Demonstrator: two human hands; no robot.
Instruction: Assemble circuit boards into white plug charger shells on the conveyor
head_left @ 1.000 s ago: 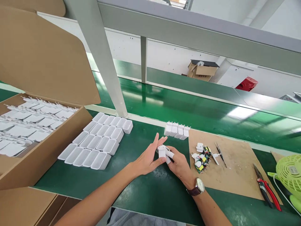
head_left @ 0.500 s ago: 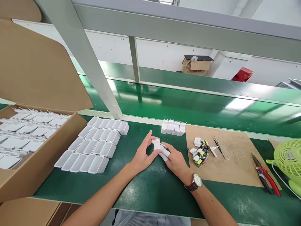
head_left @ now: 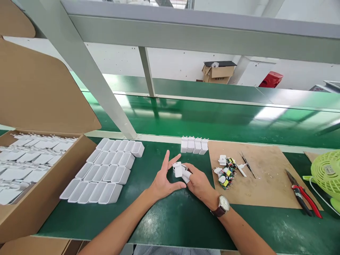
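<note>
My right hand [head_left: 198,182], with a watch at its wrist, grips a white plastic charger housing [head_left: 178,170] over the middle of the bench. A flat, rounded face of the housing shows; its rear part is hidden by the fingers. My left hand [head_left: 164,181] is open beside it, thumb and fingers spread around the housing's left side; whether it touches is hard to tell. Left of the hands stand rows of open white plastic cases [head_left: 101,173]. Behind the hands, several white charger housings [head_left: 194,145] with prongs on top stand in a row.
A cardboard box [head_left: 53,173] of white parts stands at the left. On a brown board [head_left: 261,191] lie small circuit boards [head_left: 226,173], tweezers [head_left: 247,163] and red-handled pliers [head_left: 302,194]. A green fan [head_left: 326,173] is at the far right. A metal frame post [head_left: 106,92] rises behind the cases.
My left hand has opened, its thumb and fingers drawing apart from the housing. The housing stays in my right hand, its flat face turned more towards me. The view has shifted slightly.
</note>
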